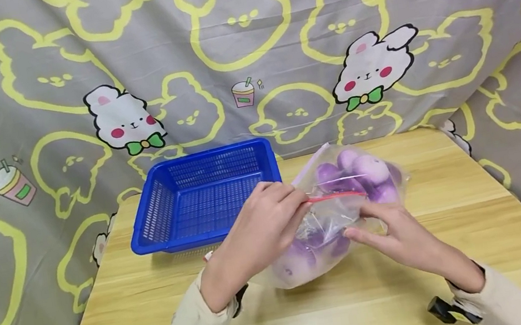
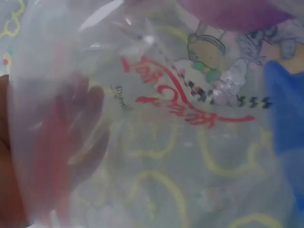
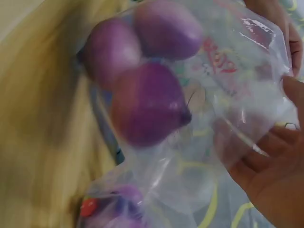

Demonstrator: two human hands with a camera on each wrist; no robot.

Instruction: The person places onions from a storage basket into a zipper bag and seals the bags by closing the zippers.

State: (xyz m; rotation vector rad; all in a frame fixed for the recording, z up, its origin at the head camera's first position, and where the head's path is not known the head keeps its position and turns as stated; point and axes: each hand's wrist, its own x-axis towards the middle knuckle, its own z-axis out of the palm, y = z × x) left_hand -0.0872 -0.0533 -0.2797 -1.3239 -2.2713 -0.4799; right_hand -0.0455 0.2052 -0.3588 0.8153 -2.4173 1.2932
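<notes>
A clear zip bag point(image 3: 190, 166) with a red closure strip point(image 1: 336, 196) is held up between the two hands. Several purple onions point(image 3: 149, 104) sit low in it. My left hand point(image 1: 269, 217) pinches the strip's left end. The right hand point(image 1: 403, 236) grips the bag's right side near the opening, its thumb in front and its other fingers partly seen through the plastic point(image 3: 247, 156). Behind it, a second clear bag, also full of purple onions point(image 1: 370, 168), lies on the table. The left wrist view shows the held bag's printed plastic point(image 2: 166, 95), with red lettering, up close.
A blue plastic basket point(image 1: 208, 237) with nothing in it stands at the back left of the wooden table point(image 1: 476, 220). Behind the table hangs a grey curtain point(image 1: 269, 20) with cartoon prints. A small black device point(image 1: 444, 309) is by the right wrist.
</notes>
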